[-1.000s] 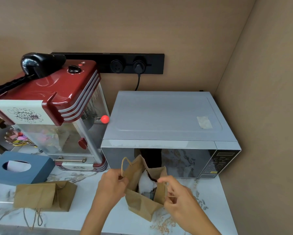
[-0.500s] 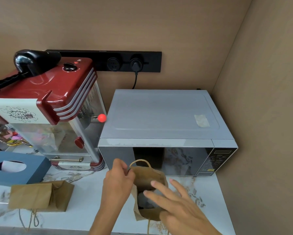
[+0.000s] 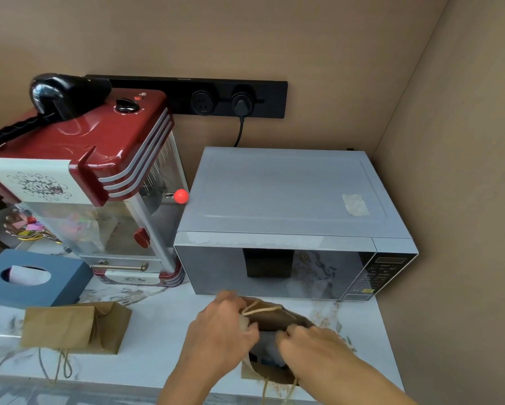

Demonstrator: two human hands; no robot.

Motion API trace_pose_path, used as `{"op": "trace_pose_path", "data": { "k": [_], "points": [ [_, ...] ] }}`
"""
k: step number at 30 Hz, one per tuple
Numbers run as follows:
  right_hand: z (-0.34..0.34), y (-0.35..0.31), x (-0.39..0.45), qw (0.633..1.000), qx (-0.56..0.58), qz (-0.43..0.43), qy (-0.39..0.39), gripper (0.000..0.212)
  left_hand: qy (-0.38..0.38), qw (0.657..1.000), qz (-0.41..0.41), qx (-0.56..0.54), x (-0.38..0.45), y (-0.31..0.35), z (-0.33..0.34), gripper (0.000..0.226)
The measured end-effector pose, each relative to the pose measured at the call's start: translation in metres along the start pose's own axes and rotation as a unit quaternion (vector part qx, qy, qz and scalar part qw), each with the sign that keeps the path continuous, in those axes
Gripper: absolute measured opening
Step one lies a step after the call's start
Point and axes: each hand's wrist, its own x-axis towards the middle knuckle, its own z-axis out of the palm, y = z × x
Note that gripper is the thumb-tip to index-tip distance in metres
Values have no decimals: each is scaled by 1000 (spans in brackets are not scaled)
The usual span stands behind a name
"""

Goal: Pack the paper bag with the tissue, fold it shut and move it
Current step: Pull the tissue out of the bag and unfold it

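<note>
A brown paper bag (image 3: 270,317) with twine handles lies tipped on the marble counter in front of the microwave, its mouth facing me. Pale tissue (image 3: 264,344) shows inside the mouth between my hands. My left hand (image 3: 222,331) grips the bag's upper left rim by the handle. My right hand (image 3: 312,346) presses into the mouth from the right, fingers curled on the rim and the tissue. The bag's lower edge (image 3: 263,375) sticks out under my right wrist.
A second, folded paper bag (image 3: 75,327) lies at the left with its handles trailing. A blue tissue box (image 3: 52,285) sits behind it. A red popcorn machine (image 3: 99,176) and a grey microwave (image 3: 289,206) stand at the back. The counter edge (image 3: 99,387) is near.
The bag has gone from upright and open to tipped down on the counter. Both hands have closed in on its mouth, the right hand going from spread fingers to pressing into the opening.
</note>
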Motion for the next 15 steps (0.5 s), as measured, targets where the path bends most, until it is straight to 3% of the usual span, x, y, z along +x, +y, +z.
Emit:
{"op": "trace_pose_path", "data": {
  "k": [7,11,15],
  "points": [
    [9,5,51,988,-20,72,-133,39,-49,998,31,-11,-6,5,11,70],
    [32,6,84,979,-77,89,-164,44,-63,996,48,-44,-8,12,18,70],
    [52,5,104,974,-179,33,-136,42,-60,995,39,-68,-7,18,22,71]
  ]
}}
